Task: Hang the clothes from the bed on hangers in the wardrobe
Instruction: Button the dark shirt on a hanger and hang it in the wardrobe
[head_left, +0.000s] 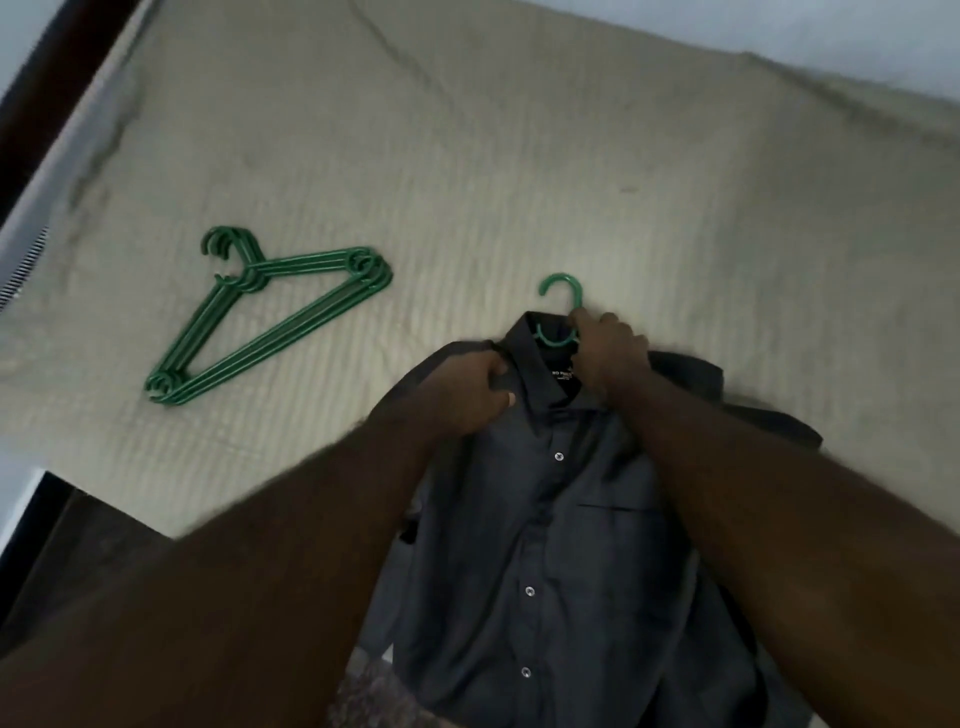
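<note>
This is the fitting step. The dark shirt (545, 545) lies buttons-up on the near part of the bed (519, 156). A green hanger (562, 291) is slipped inside it, and the hook pokes out past the collar on the far side.

The right hand (608, 353) has its grip closed round the hanger's neck, right at the collar opening. The left hand (478, 389) has curled fingers pinching the shirt's shoulder on the left, beside the collar. It looks as though that shoulder is being seated over the hanger's arm. Whether both shoulders sit square is hidden under the cloth.

The next move calls for a lift by the hook, with the collar kept centred so the shirt doesn't slide off. Then it goes to the wardrobe, which isn't in view.

More dark cloth shows right of the shirt, and I can't tell if it's a sleeve or a second garment. Far left, a stack of spare hangers (270, 317) lies well apart on the beige ribbed cover. A dark frame (47, 78) edges the far-left corner, with a pale wall (831, 26) beyond.
</note>
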